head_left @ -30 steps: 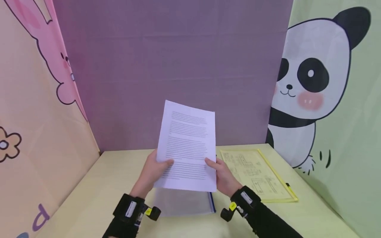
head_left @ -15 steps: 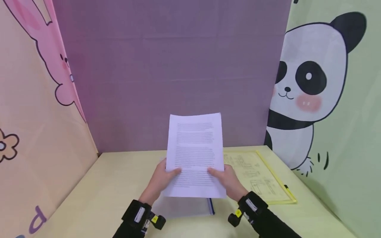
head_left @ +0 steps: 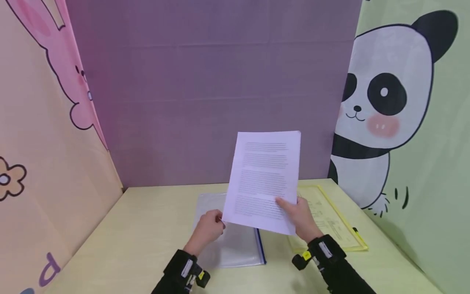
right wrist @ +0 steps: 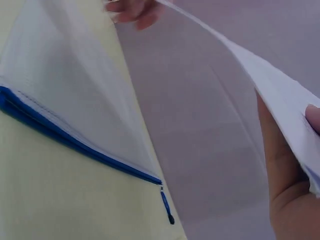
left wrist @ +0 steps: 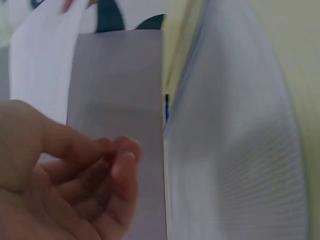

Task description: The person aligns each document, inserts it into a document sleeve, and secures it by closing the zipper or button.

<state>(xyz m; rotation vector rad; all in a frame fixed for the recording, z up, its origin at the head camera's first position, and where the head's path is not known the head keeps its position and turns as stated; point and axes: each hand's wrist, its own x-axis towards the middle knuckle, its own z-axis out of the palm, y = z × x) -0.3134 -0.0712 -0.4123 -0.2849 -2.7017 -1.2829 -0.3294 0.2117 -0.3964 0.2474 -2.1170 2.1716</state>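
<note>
A small stack of white printed paper (head_left: 262,175) is raised above the table, tilted, with text facing me. My right hand (head_left: 302,218) grips its lower right side, thumb on the front and fingers behind. By the lower left corner is my left hand (head_left: 208,228), its fingers curled in. The left wrist view shows this left hand (left wrist: 85,175) with thumb and fingertips together and nothing visible between them; the paper (left wrist: 42,65) passes behind it. Below lies a translucent zip pouch (head_left: 238,249) with a blue zipper (right wrist: 85,145) along its right side, partly hidden by the paper.
A yellow-edged pouch (head_left: 327,220) with line drawings lies on the right of the pale table (head_left: 147,220), partly covered by paper and right arm. A purple backdrop (head_left: 205,81) stands behind, with printed cartoon cloths on both sides.
The left hand has let go of the paper's left side and curled its fingers. My right hand has carried the paper to the right, tilting it and uncovering more of the zip pouch.
</note>
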